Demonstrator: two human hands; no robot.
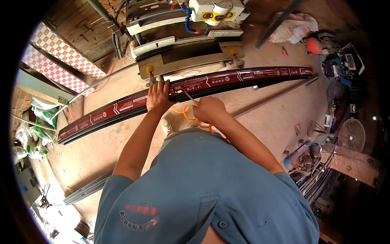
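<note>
A long, dark metal profile (229, 78) with red printed protective film lies across in front of me, slanting up to the right. My left hand (159, 96) is closed over it left of its middle, fingers across the film. A slim grey metal tool (189, 96) is gripped in my right hand (210, 110), just on the near side of the profile. Its tip meets the profile beside a small bright patch, possibly a cut-out. The tool's handle is hidden in my fist. Below my hands hangs an orange coiled hose (187, 113).
Beyond the profile stands a machine (187, 61) with yellow-topped clamps, a white head (215, 11) and a blue flexible hose (187, 19). Dark profiles (87, 190) lie on the floor at left. A fan (351, 137) and a blue compressor (297, 155) stand at right.
</note>
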